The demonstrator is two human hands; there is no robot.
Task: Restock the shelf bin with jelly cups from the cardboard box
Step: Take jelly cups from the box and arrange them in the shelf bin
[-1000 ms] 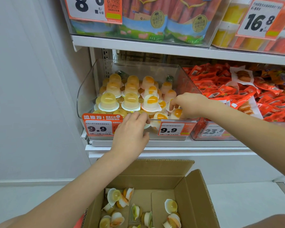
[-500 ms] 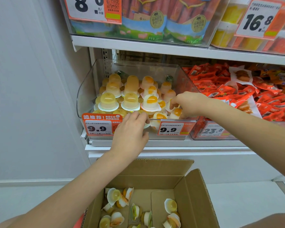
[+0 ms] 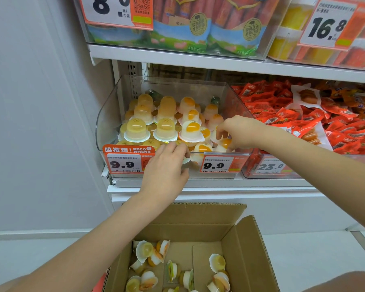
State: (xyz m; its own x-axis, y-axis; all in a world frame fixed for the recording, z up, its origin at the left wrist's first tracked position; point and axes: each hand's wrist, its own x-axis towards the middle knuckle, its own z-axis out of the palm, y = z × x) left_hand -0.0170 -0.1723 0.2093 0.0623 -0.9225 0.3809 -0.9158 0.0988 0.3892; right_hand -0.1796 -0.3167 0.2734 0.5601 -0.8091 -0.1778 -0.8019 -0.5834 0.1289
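The white shelf unit [image 3: 198, 60] fills the far side, and the clear shelf bin [image 3: 110, 123] sits on its middle shelf, left of a bin of red snack packets [image 3: 303, 123]. Near the camera, the open cardboard box [image 3: 247, 249] stands on the floor below the bin.

By the look of it, the restock is well along. The bin holds several rows of jelly cups [image 3: 165, 127] stacked more than one layer deep, reaching almost to its front lip, while the box floor shows bare cardboard between a scatter of remaining cups [image 3: 144, 250]. Those are what is left to move.

The cups in the bin stand inverted, domes up and flat sealed rims down, so their axis runs vertical. The ones in the box lie tipped on their sides, rims facing various ways.

The left hand [image 3: 164, 165] is at the bin's near front edge between the two 9.9 price tags [image 3: 123, 163], fingers curled over the lip onto a cup there; whether it truly grasps that cup I cannot tell. The right hand [image 3: 238, 131] is inside the bin's right front corner, fingertips pinching an orange-centred cup [image 3: 224, 144] being set into the front row.
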